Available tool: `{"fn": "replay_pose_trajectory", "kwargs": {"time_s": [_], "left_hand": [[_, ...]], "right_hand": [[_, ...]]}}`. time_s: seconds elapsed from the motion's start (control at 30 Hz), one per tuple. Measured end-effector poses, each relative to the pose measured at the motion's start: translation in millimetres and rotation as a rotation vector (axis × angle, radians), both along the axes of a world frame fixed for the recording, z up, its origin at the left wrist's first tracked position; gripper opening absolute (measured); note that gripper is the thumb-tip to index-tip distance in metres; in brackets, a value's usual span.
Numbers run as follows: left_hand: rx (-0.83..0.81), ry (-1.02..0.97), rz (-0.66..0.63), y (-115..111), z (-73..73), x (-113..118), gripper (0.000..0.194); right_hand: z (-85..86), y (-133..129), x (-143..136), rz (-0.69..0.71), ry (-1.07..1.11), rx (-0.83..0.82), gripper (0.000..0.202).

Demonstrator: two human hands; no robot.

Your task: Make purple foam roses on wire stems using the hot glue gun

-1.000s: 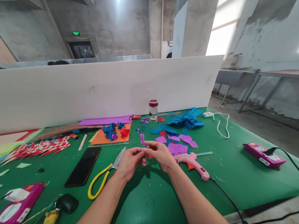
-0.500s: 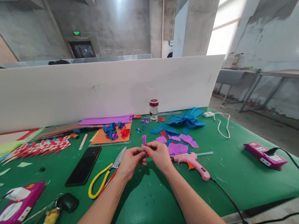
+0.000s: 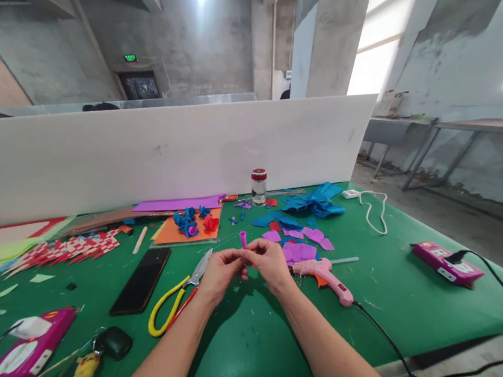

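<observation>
A small rolled piece of purple paper stands upright between my fingertips over the middle of the table. My left hand pinches its lower end from one side. From the other side my right hand grips the same roll, thumb and fingers pressed together. Fingers hide the roll's base, where a bit of red shows. To the right of my right hand lie purple paper petals and a pink hot glue gun. Scissors with yellow and red handles lie beside my left wrist.
Blue crepe paper and a red-lidded jar are toward the back. Paper flowers rest on an orange sheet. At left are a phone, keys and a purple power strip; another power strip is at right.
The top of the purple roll now looks rounder and more flared. Both hands stay in nearly the same place, still pinching it.
</observation>
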State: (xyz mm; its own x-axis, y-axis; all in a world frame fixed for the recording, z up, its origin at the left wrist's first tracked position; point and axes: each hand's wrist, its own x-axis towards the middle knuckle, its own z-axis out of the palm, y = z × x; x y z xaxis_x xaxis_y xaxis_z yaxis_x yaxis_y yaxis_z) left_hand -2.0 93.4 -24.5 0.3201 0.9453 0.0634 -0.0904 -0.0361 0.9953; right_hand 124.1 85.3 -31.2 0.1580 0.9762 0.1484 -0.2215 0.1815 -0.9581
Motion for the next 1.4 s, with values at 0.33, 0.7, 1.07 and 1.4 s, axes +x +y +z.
{"fn": "replay_pose_trajectory", "kwargs": {"time_s": [0.33,0.7,1.07,1.4], "left_hand": [[0.132,-0.027,0.027,-1.7,3.5,-0.2,0.029],[0.117,0.053,0.024,-4.4,4.2,1.1,0.016],[0.119,-0.075,0.178,2.2,2.0,-4.4,0.020],[0.159,0.019,0.195,-2.4,2.9,-1.4,0.025]], "right_hand": [[1.3,-3.4,-4.1,-0.064,-0.129,0.117,0.027],[6.4,-8.6,-7.1,0.006,0.003,0.058,0.039],[0.2,-0.3,0.6,0.107,-0.042,0.108,0.032],[-0.7,-0.4,0.8,-0.054,-0.139,0.172,0.015]]}}
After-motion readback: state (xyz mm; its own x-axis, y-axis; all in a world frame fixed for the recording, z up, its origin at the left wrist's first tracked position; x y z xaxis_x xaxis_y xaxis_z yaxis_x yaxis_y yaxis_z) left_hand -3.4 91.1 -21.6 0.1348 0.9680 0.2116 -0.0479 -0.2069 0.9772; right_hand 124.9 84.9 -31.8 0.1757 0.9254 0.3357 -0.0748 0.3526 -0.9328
